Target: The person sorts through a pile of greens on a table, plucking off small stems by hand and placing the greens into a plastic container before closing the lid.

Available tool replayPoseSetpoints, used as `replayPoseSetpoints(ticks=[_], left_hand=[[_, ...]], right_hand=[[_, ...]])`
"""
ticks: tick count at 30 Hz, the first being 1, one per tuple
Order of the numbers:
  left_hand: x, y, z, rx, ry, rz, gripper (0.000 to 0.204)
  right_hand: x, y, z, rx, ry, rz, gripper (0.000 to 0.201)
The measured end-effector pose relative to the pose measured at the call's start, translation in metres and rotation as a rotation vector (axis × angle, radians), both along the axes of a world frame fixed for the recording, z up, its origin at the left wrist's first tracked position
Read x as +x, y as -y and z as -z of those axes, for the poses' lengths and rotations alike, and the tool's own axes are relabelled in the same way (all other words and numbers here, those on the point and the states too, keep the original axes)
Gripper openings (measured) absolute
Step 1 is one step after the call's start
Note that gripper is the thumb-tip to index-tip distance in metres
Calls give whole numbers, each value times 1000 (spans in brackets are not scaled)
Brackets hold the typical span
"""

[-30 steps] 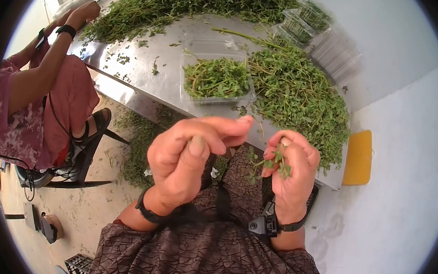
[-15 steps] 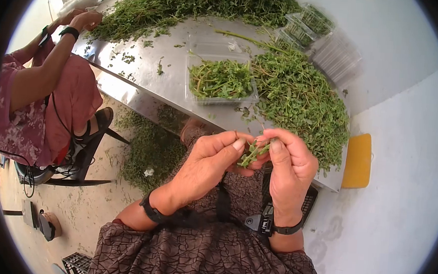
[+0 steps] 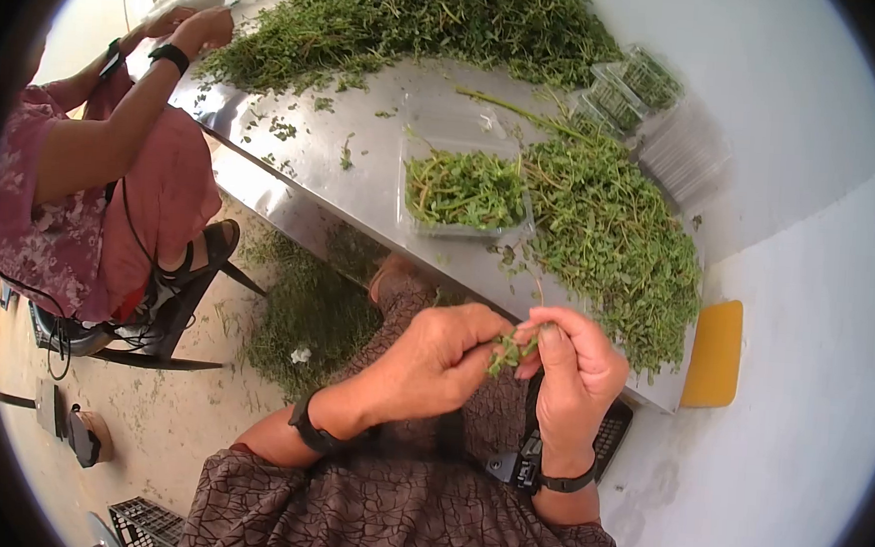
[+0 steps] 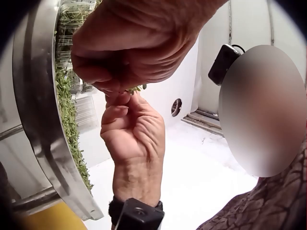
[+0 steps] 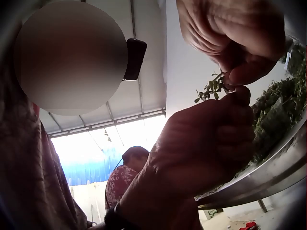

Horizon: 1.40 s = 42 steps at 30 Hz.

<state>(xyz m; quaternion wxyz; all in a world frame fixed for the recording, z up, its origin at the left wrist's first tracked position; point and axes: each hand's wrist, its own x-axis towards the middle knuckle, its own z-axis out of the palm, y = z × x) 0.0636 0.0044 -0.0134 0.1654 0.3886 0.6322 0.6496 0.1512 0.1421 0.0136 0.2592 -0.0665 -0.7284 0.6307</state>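
In front of my lap both hands meet over a small green leafy sprig (image 3: 511, 352). My left hand (image 3: 430, 361) pinches it from the left side with thumb and fingers. From the other side my right hand (image 3: 577, 374) pinches it between thumb and forefinger. The right wrist view shows the sprig's small oval leaves (image 5: 211, 90) poking out between the fingertips of the two hands. Beyond the hands on the metal table (image 3: 380, 145), a clear plastic box (image 3: 460, 230) holds cut greens (image 3: 468, 187), its lid folded back. A heap of greens (image 3: 610, 239) lies right of it.
A larger heap of greens (image 3: 423, 22) covers the table's back. Filled clear boxes (image 3: 629, 90) and stacked empty ones (image 3: 685, 153) stand by the wall. At left another person (image 3: 130, 144) sits working. Greens (image 3: 305, 311) lie on the floor; a yellow panel (image 3: 715, 353) is right.
A second ago the hands were apart, with the sprig in the right hand. My left hand has come rightward to the sprig, and the fingertips now meet. The view has shifted slightly.
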Motion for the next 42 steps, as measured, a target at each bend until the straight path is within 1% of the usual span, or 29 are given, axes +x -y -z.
replayPoseSetpoints(ticks=[1,2,3,5,6,7,9,10,12,13,15,16,18,19,21,22,24,25,27,29,31,32,33,35,36,37,39,42], left_hand=[[0,-1,0,3,-53,5,17],[2,-2,1,28,-127,-37,14],[2,-2,-2,31,-138,-44,14],[2,0,-9,30,-57,24,11],[2,-2,-10,82,-41,31,11],[2,-1,-10,84,-49,28,11],[0,0,-10,74,199,151,14],[-3,3,-11,75,196,149,14],[-10,10,-16,29,509,270,20],[-11,12,-17,29,506,268,20],[-11,15,-19,38,686,275,22],[-9,14,-19,38,686,274,22],[-7,11,-18,200,778,233,25],[-8,12,-21,200,775,232,25],[-12,15,-30,189,784,242,30],[-15,17,-32,187,782,235,30],[-22,21,-35,163,683,275,29],[-26,22,-37,159,683,272,29],[-32,24,-41,129,514,200,28],[-39,26,-47,167,555,169,27],[-48,27,-50,155,441,50,26],[-53,27,-54,118,417,-42,23],[-58,26,-55,112,420,-42,23],[-69,26,-56,5,136,-310,21],[-78,22,-51,57,-12,-405,19],[-83,20,-50,54,-9,-403,19],[-93,18,-49,-44,-306,-610,19],[-103,10,-42,-97,-367,-632,19]], right_hand=[[0,-1,2,-50,8,-12,17],[-1,0,2,-126,1,-29,17],[-2,-2,3,-122,-9,-37,17],[-3,-7,2,-405,-26,-169,18],[-4,-8,1,-470,-28,-185,21],[-5,-7,-1,-467,-34,-191,21],[-6,-6,-2,-642,-61,-259,21],[-5,-6,-3,-641,-62,-262,21],[-5,-7,-6,-614,-54,-317,22],[-6,-7,-8,-614,-57,-320,22],[-10,-4,-15,-407,-47,-186,20],[-10,-2,-18,-408,-47,-187,20],[-12,0,-26,-162,66,-138,16],[-14,1,-27,-161,64,-140,16],[-21,3,-30,29,50,-151,13],[-25,4,-32,25,48,-156,13],[-32,5,-35,172,-21,-185,13],[-37,4,-35,168,-22,-186,13],[-48,2,-34,298,-132,-190,14],[-61,2,-40,336,-155,-207,15],[-72,2,-50,372,-176,-225,16],[-78,2,-56,410,-165,-227,17],[-83,2,-60,448,-152,-230,17],[-94,-2,-64,394,-131,-216,17],[-98,-5,-65,344,-88,-183,16],[-101,-9,-65,294,-44,-149,16],[-107,-17,-60,273,-54,-134,14],[-112,-27,-54,191,23,-95,13]])
